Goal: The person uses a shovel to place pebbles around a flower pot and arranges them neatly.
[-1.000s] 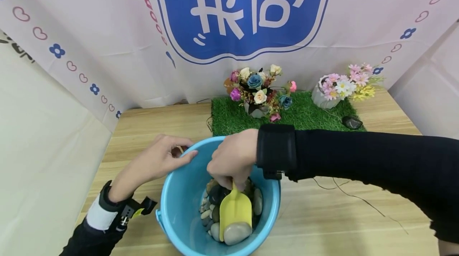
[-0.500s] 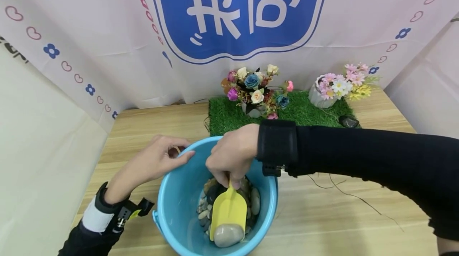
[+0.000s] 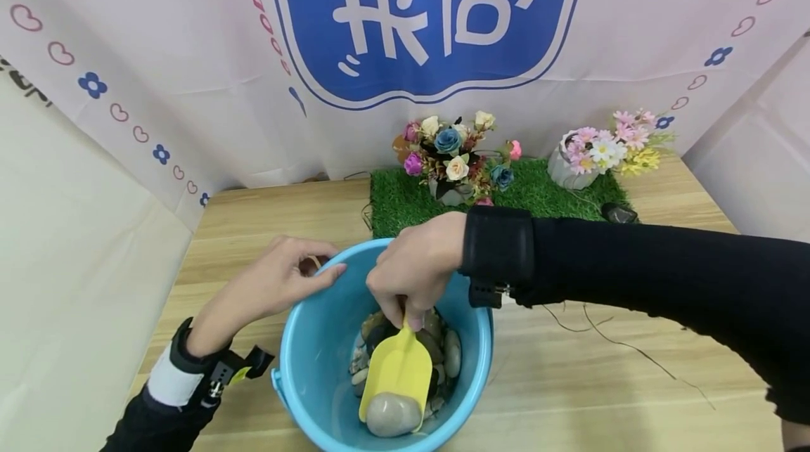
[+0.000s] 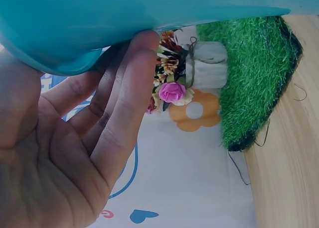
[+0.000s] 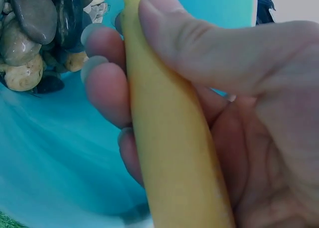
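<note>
A light blue bucket point(image 3: 316, 375) stands on the wooden table with stones point(image 3: 452, 355) of several sizes at its bottom. My left hand point(image 3: 278, 282) holds the bucket's rim at the far left, thumb over the inside and fingers outside; the left wrist view shows the fingers point(image 4: 130, 93) against the outer wall. Inside the bucket, my right hand point(image 3: 414, 266) grips the handle of a yellow toy shovel point(image 3: 400, 367). In the right wrist view, thumb and fingers wrap around the yellow handle point(image 5: 169, 138). One large smooth grey stone point(image 3: 392, 415) lies on the shovel's blade.
Behind the bucket lies an artificial grass mat point(image 3: 531, 188) bearing a pot of mixed roses point(image 3: 452, 157) and a white pot of daisies point(image 3: 576, 164). A dark stone point(image 3: 619, 212) sits at the mat's right edge. A printed curtain point(image 3: 221, 86) hangs behind the table.
My right hand has shifted the shovel a little to the left inside the bucket, with the large grey stone on its blade. My left hand has stayed on the rim.
</note>
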`<state>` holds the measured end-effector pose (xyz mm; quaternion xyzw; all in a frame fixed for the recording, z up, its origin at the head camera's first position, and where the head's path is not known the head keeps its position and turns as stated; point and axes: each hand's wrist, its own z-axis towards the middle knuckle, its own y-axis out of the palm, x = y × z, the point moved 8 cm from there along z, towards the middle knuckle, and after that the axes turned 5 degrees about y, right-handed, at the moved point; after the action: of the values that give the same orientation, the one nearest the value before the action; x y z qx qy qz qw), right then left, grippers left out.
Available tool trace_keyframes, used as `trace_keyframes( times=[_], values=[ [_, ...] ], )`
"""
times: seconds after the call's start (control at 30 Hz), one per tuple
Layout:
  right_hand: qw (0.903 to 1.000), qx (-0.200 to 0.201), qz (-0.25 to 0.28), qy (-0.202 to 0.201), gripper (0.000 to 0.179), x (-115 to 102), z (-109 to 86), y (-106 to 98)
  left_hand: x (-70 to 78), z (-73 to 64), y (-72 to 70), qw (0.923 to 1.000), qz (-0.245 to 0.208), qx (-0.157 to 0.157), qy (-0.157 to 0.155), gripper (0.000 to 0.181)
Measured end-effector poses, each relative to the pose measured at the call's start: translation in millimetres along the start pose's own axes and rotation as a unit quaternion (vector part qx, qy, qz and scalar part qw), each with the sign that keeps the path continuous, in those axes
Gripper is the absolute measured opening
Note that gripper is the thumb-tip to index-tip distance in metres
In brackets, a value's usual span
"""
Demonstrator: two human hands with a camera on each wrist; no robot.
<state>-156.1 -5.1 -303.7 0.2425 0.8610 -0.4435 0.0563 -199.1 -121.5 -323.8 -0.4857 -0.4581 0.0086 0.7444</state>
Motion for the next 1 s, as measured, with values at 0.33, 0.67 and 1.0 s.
trace_keyframes(
  times=[0.33, 0.67, 1.0],
  values=[
    [0.9982, -0.002, 0.056, -0.024, 0.013, 2.5, -14.8, -0.6, 2.7, 0.4, -1.4, 1.0, -0.009, 0.0, 0.004, 0.013],
    [0.9924, 0.046, 0.108, -0.035, 0.015, 15.0, -44.7, -11.1, -0.5, 0.1, -1.3, 1.0, -0.008, -0.001, -0.005, 0.013],
    [0.9769, 0.082, 0.192, -0.045, 0.015, 37.7, -73.2, -6.8, -0.8, 0.1, -1.2, 1.0, -0.003, 0.0, -0.008, 0.013]
  ],
)
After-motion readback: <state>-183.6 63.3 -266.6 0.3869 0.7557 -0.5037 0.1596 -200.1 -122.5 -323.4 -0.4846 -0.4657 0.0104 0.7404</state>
